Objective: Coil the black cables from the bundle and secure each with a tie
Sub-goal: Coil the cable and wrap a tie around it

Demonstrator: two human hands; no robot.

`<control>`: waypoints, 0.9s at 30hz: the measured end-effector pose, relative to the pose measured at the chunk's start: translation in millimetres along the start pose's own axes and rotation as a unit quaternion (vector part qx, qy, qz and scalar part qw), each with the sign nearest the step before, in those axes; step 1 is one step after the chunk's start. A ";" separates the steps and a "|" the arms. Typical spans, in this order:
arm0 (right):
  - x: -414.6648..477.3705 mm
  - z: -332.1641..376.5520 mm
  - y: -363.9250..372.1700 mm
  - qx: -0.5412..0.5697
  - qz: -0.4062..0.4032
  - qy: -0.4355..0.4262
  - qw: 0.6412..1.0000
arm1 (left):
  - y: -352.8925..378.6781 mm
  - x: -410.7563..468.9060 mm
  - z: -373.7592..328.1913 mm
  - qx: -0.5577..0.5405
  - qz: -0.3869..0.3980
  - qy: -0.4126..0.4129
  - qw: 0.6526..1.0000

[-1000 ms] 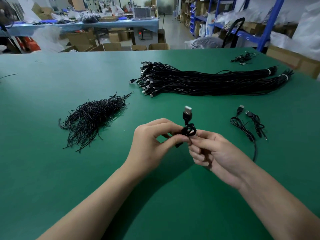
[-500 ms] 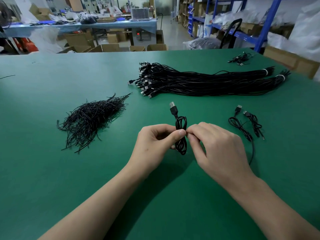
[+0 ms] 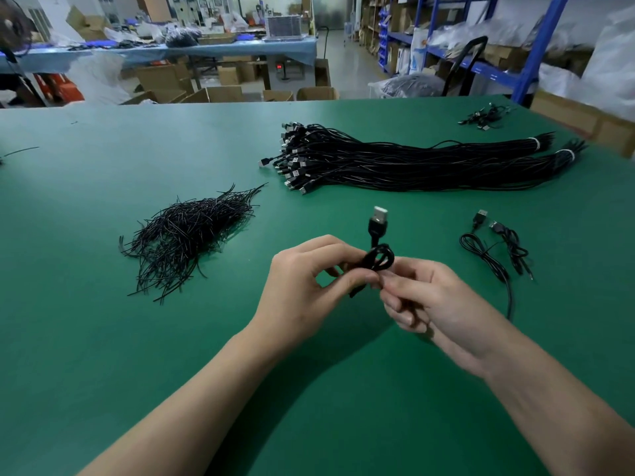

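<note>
Left hand [image 3: 302, 286] and right hand [image 3: 436, 304] are both pinching the thin coiled black USB cable [image 3: 378, 260] between them, each grip tight, its long axis pointing away.

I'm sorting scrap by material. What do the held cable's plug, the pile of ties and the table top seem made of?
Plug: matt black moulded plastic body, bright silvery tip that looks like metal. Ties: thin kinked strands with pale glints, probably wire in glossy black plastic. Table: smooth green mat with faint sheen, perhaps rubber or vinyl.
</note>
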State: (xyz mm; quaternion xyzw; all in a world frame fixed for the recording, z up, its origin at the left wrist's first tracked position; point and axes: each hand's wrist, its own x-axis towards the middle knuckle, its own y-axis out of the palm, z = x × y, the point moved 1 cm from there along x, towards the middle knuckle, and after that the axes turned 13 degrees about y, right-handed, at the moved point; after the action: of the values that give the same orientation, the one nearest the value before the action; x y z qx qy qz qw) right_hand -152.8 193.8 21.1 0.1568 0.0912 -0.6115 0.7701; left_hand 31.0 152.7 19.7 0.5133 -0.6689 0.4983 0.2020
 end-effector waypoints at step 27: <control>3.8 -4.1 1.5 -0.120 -0.101 -0.093 0.983 | 11.2 -4.1 -4.2 -0.158 -0.057 -0.167 0.972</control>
State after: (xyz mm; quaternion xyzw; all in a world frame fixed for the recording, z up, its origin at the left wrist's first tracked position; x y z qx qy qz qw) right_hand -150.2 192.1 16.2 -0.0044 0.1074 -0.6830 0.7224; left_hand 21.7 158.0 13.2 0.5883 -0.7329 0.2814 0.1940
